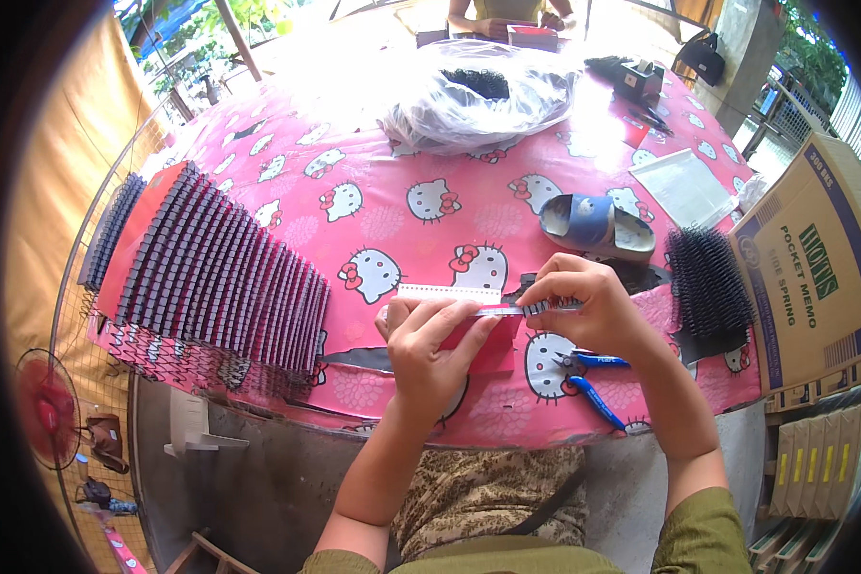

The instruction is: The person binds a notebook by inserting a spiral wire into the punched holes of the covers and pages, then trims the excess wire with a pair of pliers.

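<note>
My left hand (429,346) is closed on a small notepad, its fingers across the top and its thumb on the near side. The notepad shows a white page edge with a row of punched holes (450,293) and a red cover (494,352). My right hand (588,298) pinches a short black binding coil (543,307) at the right end of the pad's edge. How far the coil sits in the holes is hidden by my fingers. Blue-handled pliers (595,400) lie with handles spread, just nearer to me than my right hand.
Stacked coil-bound notepads (225,273) rise at left. At right are a blue slipper (593,228), a heap of black coils (706,287) and a cardboard box (813,277). A plastic bag (536,105) holding black coils lies farther back. Another person's hands (507,27) work across the table.
</note>
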The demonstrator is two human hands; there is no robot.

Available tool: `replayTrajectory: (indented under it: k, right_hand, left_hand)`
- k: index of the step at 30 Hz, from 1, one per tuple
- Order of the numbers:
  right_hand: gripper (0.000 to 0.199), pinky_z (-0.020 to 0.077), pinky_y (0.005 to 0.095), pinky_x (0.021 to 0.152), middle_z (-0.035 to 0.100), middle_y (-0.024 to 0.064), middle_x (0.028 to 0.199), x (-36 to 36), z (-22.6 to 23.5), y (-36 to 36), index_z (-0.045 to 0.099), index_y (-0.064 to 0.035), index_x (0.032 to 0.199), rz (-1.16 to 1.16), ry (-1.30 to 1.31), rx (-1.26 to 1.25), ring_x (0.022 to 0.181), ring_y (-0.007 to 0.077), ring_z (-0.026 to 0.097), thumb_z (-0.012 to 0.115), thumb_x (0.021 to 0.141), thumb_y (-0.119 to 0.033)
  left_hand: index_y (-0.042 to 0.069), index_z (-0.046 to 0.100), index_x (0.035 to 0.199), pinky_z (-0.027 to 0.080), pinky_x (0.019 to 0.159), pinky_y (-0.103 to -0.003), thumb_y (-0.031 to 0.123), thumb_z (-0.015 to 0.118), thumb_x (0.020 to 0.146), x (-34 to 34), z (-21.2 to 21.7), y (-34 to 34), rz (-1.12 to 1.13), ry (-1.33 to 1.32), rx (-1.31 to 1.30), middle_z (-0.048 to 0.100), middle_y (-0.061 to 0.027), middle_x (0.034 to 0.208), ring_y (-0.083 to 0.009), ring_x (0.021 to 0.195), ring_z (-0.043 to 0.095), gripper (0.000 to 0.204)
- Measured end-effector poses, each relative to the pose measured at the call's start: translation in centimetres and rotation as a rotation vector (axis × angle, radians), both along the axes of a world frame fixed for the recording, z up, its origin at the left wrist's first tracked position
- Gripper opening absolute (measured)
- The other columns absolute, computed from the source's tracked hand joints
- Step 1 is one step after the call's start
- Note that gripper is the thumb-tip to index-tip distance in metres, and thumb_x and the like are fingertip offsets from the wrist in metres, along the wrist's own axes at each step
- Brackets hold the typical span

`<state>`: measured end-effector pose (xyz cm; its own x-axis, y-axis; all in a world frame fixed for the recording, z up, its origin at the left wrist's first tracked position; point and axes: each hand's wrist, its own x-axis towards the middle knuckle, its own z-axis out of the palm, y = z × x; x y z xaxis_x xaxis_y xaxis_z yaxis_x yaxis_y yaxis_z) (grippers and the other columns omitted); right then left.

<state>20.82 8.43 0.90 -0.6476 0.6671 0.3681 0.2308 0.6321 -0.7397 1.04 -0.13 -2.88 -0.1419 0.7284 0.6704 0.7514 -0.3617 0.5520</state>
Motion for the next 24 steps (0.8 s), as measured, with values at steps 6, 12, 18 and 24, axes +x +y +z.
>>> replayTrajectory:
  k: [6,12,18,24]
  right_hand:
    - [0.029,0.0493,0.0333,0.062,0.061,0.0084,0.083,-0.2,-0.7,-0.5,0.065,-0.0063,0.107,0.009,-0.056,-0.361,0.073,0.0195,0.063,0.071,0.079,-0.002]
    - [0.021,0.0493,0.0406,0.060,0.057,0.0080,0.087,-1.2,-0.4,-1.8,0.056,-0.0072,0.093,-0.107,-0.218,0.299,0.080,0.0300,0.063,0.070,0.082,-0.016]
    - [0.022,0.0495,0.0415,0.061,0.058,0.0089,0.089,-1.8,-0.5,-2.0,0.058,-0.0073,0.095,-0.136,-0.182,0.309,0.079,0.0306,0.063,0.070,0.083,-0.021]
    - [0.021,0.0494,0.0407,0.061,0.055,0.0101,0.085,-2.2,-0.7,-2.2,0.057,-0.0065,0.091,-0.172,-0.168,0.290,0.081,0.0299,0.061,0.071,0.081,-0.018]
  left_hand:
    - [0.010,0.074,0.088,0.038,0.080,-0.032,0.016,0.083,0.070,-0.2,-0.1,0.1,0.001,0.007,0.007,0.071,-0.0001,0.087,-0.0170,0.084,0.053,0.021]
    - [0.014,0.073,0.090,0.036,0.081,-0.032,0.015,0.080,0.069,-0.3,-0.6,0.1,-0.015,-0.012,-0.002,0.070,0.0015,0.090,-0.0174,0.087,0.054,0.022]
    - [0.014,0.074,0.091,0.035,0.083,-0.033,0.014,0.080,0.070,-0.3,-0.7,0.0,-0.012,-0.022,-0.015,0.070,0.0020,0.091,-0.0170,0.089,0.054,0.023]
    - [0.014,0.074,0.092,0.035,0.084,-0.033,0.013,0.081,0.069,-0.2,-0.6,-0.1,-0.004,-0.005,-0.010,0.070,0.0016,0.091,-0.0168,0.088,0.053,0.024]
